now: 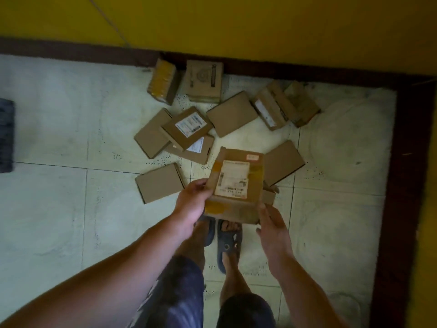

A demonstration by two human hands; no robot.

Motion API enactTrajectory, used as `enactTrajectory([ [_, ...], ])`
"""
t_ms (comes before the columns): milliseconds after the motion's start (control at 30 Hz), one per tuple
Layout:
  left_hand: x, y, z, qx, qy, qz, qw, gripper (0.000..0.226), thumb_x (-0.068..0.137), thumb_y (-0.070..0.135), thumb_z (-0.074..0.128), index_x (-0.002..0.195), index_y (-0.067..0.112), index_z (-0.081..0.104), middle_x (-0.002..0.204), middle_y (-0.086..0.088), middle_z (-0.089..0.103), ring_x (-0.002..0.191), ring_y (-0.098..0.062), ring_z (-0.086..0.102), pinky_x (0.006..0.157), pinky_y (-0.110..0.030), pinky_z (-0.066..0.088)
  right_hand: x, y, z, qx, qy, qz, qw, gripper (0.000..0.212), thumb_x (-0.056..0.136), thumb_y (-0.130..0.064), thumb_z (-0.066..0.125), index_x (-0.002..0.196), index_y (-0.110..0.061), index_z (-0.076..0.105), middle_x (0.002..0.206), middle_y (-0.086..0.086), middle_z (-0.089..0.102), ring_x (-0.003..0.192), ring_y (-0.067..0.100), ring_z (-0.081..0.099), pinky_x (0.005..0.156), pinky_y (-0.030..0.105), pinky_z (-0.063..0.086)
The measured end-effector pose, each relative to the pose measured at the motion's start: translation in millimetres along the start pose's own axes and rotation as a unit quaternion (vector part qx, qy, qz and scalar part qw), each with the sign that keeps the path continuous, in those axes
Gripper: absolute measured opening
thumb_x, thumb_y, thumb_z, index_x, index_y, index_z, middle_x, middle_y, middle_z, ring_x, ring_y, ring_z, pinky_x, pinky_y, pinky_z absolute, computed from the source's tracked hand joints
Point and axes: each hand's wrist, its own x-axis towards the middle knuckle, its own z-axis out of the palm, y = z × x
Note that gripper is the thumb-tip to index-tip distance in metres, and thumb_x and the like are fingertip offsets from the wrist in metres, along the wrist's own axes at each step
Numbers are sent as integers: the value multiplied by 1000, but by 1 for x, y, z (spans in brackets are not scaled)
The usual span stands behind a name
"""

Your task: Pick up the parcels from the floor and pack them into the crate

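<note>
I hold a brown cardboard parcel (236, 183) with a white label and yellow tape above the floor, in front of my feet. My left hand (192, 202) grips its left edge, thumb on top. My right hand (272, 221) touches its lower right corner with fingers fairly straight, and seems to support it from below. Several more cardboard parcels (186, 127) lie scattered on the pale tiled floor beyond, some overlapping. A dark object (6, 136) at the left edge may be the crate; only a sliver shows.
A yellow wall with a dark brown skirting (260, 66) runs behind the pile and turns down the right side (399, 185). My feet in dark sandals (229, 242) stand just below the held parcel. Pale floor tiles (59, 209) stretch to the left.
</note>
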Motion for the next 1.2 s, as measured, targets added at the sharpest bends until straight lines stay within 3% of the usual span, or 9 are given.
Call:
enactTrajectory([
  [133, -82, -4, -25, -36, 40, 43, 998, 21, 87, 25, 62, 107, 33, 66, 106, 6, 71, 102, -16, 65, 97, -42, 48, -72, -17, -10, -57, -32, -41, 997, 12, 94, -51, 44, 93, -48, 55, 105, -15, 61, 90, 0, 59, 76, 21, 50],
  [200, -124, -3, -36, -67, 61, 71, 993, 20, 87, 21, 64, 107, 28, 65, 105, 4, 71, 102, -18, 65, 98, -43, 48, -109, -30, -13, -54, -45, -56, 996, 17, 88, -56, 49, 92, -43, 59, 105, -11, 64, 96, 6, 61, 87, 33, 53],
  [300, -178, -2, -62, -119, 96, 106, 983, 23, 84, 7, 66, 92, 29, 68, 97, -1, 71, 101, -28, 66, 94, -43, 49, -161, -49, -12, -78, -59, -88, 991, 29, 79, -63, 55, 89, -36, 60, 104, 2, 66, 99, 23, 64, 94, 47, 51],
  [533, -275, -5, -159, -186, 121, 163, 961, 19, 91, 12, 59, 94, 29, 66, 95, 7, 70, 91, -12, 65, 75, -27, 51, -252, -92, 44, -161, -98, -153, 970, 24, 85, -55, 61, 98, -35, 64, 104, -1, 69, 96, 19, 66, 90, 42, 54],
  [633, -303, -16, -224, -211, 161, 187, 946, 16, 85, 18, 67, 101, 21, 69, 101, 1, 72, 96, -20, 67, 80, -32, 51, -285, -110, 102, -181, -120, -181, 959, 16, 91, -45, 59, 97, -30, 63, 105, 1, 70, 95, 21, 66, 84, 39, 54],
  [767, -336, -42, -329, -281, 205, 200, 916, 23, 75, 31, 75, 96, 25, 68, 96, -1, 73, 88, -18, 69, 68, -27, 52, -330, -116, 207, -239, -146, -230, 932, 28, 74, -69, 58, 89, -45, 62, 113, -2, 67, 105, 23, 64, 96, 48, 48],
  [833, -348, -59, -386, -305, 206, 206, 907, 27, 77, 28, 76, 101, 21, 67, 94, 0, 73, 86, -19, 70, 63, -26, 53, -355, -116, 261, -245, -150, -237, 928, 24, 83, -57, 62, 94, -35, 65, 106, 0, 70, 102, 22, 65, 96, 45, 49],
  [1000, -365, -96, -518, -324, 259, 213, 885, 20, 88, 28, 66, 106, 20, 63, 106, -3, 69, 96, -21, 65, 74, -31, 53, -421, -121, 392, -254, -220, -243, 910, 19, 89, -50, 58, 90, -31, 62, 99, -3, 70, 94, 18, 68, 93, 47, 53],
  [1200, -359, -102, -636, -327, 287, 195, 879, 19, 93, 28, 60, 111, 23, 62, 109, 1, 68, 100, -19, 62, 87, -36, 50, -445, -143, 513, -265, -245, -264, 895, 19, 93, -45, 54, 98, -27, 60, 103, -4, 68, 91, 12, 67, 77, 30, 53],
])
